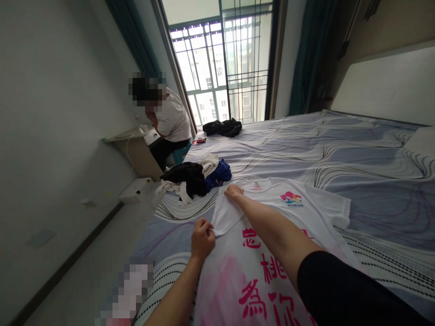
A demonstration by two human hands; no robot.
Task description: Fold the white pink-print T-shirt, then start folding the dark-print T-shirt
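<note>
The white T-shirt (pixel 272 217) lies flat on the bed (pixel 374 181), its long axis running 6 to 12 o'clock with the collar at 12. The left hand (pixel 203 237) pinches the hem of the sleeve (pixel 224 217) at 9. The right hand (pixel 234 192) rests on the shoulder at 11; its grip cannot be told. A pink-and-blue logo (pixel 291 198) sits at 1, above large pink Chinese characters, partly hidden. A heap of clothes (pixel 193 176) lies at 10, with a seated person (pixel 170 122) beyond it.

Soft daylight pours through the barred window (pixel 224 68), overexposed at the panes, leaving the room dim, wide-angle edges bent, two patches pixelated.
</note>
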